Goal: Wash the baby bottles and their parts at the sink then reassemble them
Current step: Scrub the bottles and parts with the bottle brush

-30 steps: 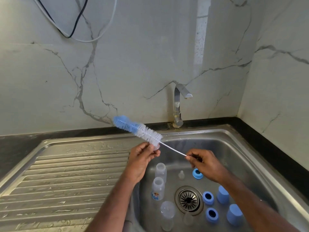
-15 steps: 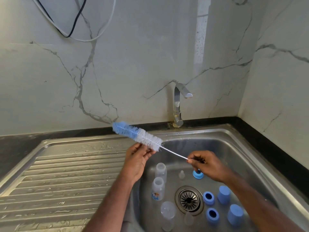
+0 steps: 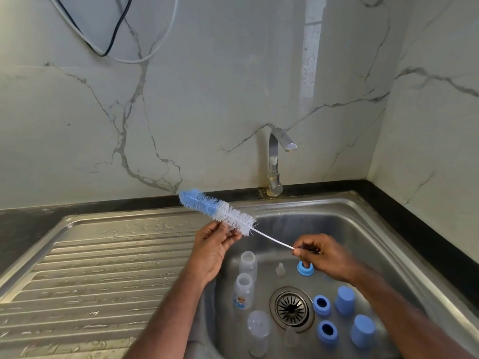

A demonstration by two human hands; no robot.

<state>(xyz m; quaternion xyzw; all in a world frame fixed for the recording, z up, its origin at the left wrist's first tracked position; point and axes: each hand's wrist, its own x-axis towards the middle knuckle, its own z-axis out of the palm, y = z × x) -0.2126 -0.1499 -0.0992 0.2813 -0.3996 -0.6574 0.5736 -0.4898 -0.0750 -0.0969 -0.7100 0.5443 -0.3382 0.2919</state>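
Two hands hold one bottle brush (image 3: 219, 212) over the sink (image 3: 363, 229). Your right hand (image 3: 324, 257) pinches the thin white end of the handle between thumb and finger. Your left hand (image 3: 213, 246) is half open, and its fingertips touch the white bristles from below. The blue tip of the brush points away from your left hand, up toward the wall. Under your left hand stand two clear bottles (image 3: 243, 291) — open at the top. Near your left arm lie one more clear bottle (image 3: 258, 332) and a clear teat (image 3: 290, 336). Just under your right hand sits a blue ring (image 3: 305, 268), with a small teat (image 3: 280, 269) beside it. Below your right arm you have two more blue rings (image 3: 322, 305) and two blue caps (image 3: 344, 299) by the drain (image 3: 291, 308).
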